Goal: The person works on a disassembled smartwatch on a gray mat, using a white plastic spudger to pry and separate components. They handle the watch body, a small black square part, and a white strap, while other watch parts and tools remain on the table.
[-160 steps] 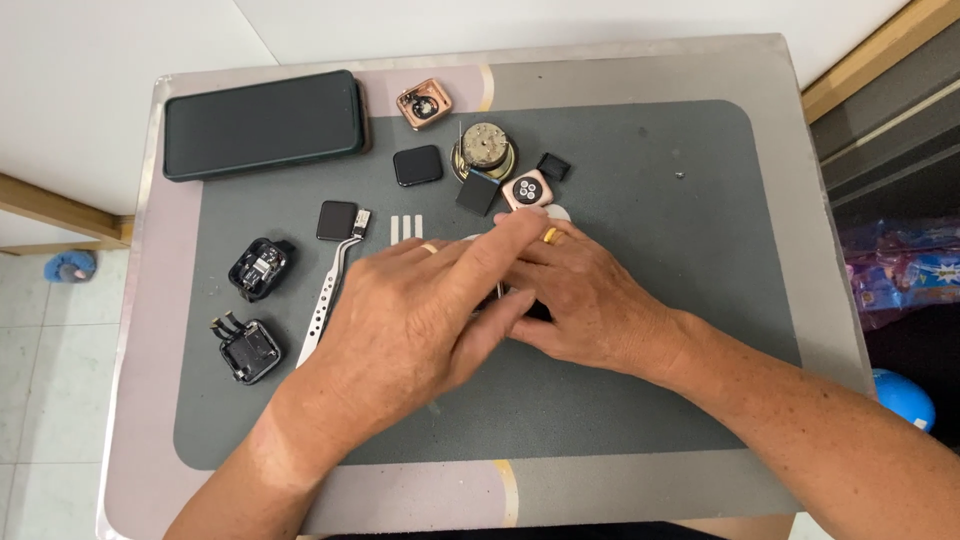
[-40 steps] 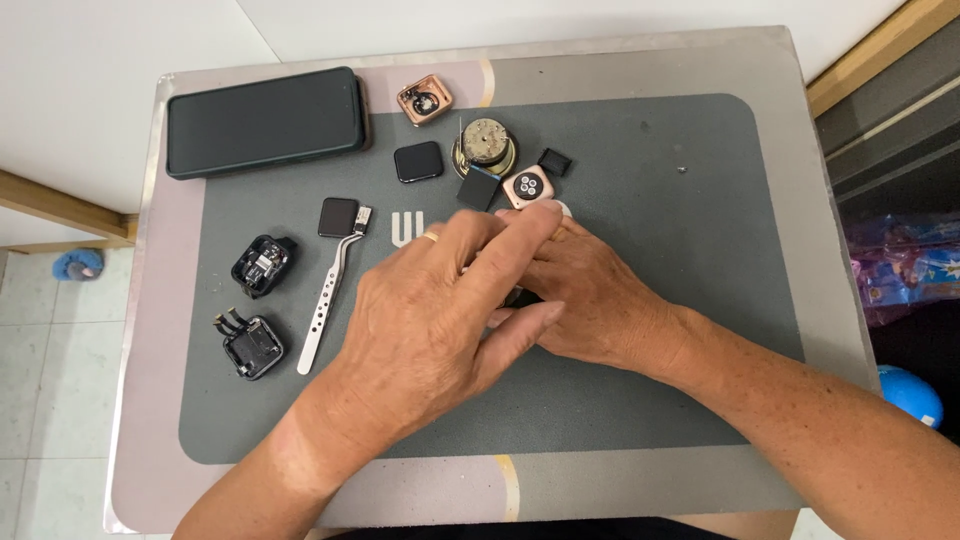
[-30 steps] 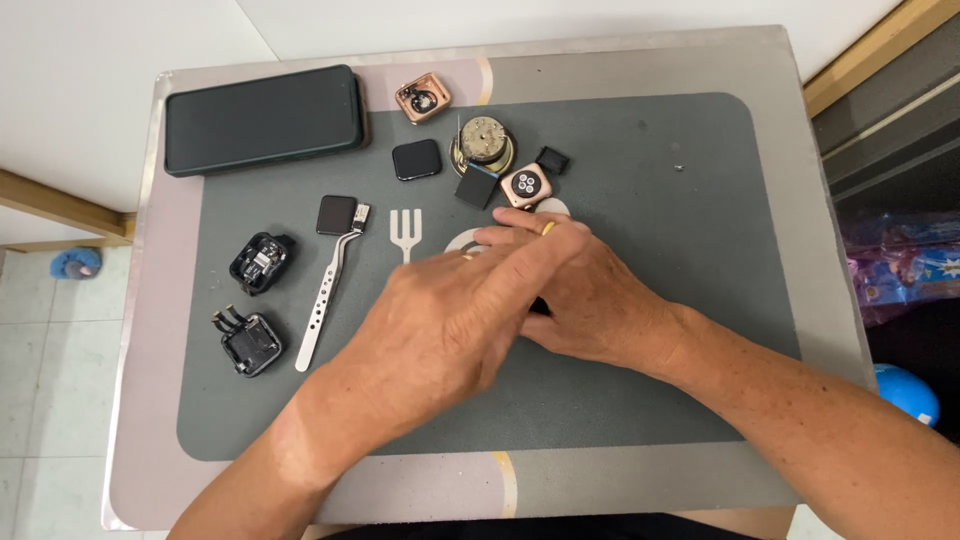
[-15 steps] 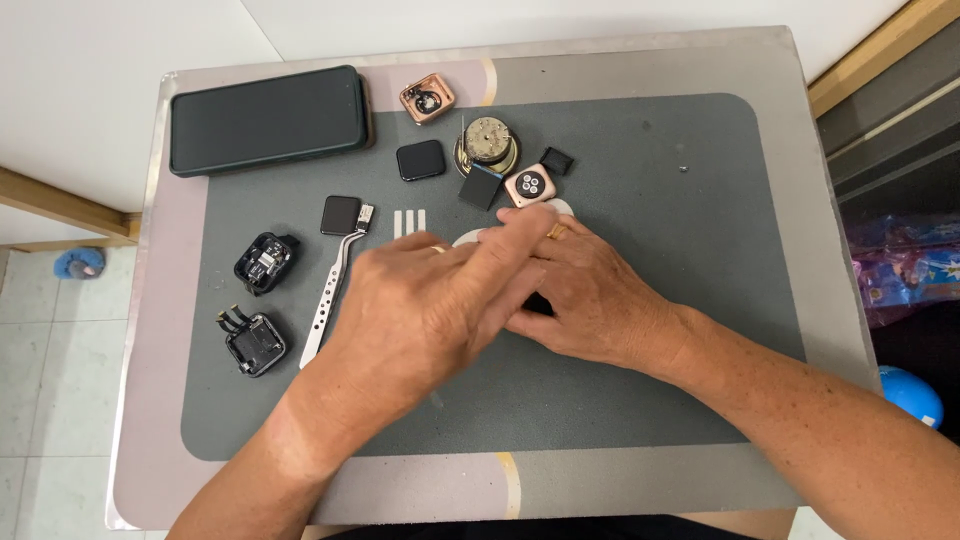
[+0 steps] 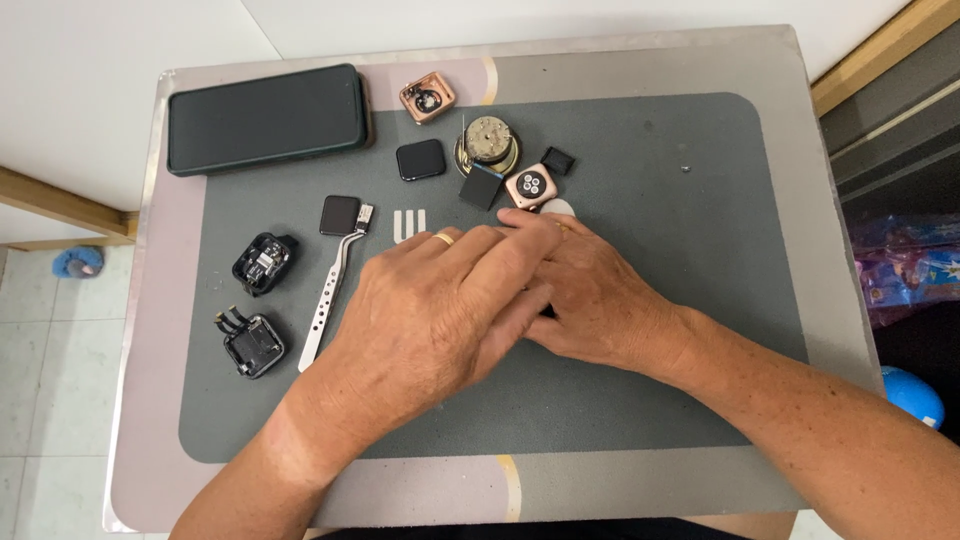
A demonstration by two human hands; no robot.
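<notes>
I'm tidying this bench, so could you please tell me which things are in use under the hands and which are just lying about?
In hand:
left hand, laid over the right
right hand
small dark piece under both, mostly hidden
grey mat

Lying about:
tweezers
phone
rose-gold watch case
round metal part
two black watch bodies at left

Bright, even light falls from overhead, and the picture is sharp from edge to edge. The overlapped hands throw only a soft, short shadow onto the dark grey rectangular work mat. A faint sheen lies on the black glossy slab of a phone. The pale tabletop shows slightly bowed edges towards the corners.
</notes>
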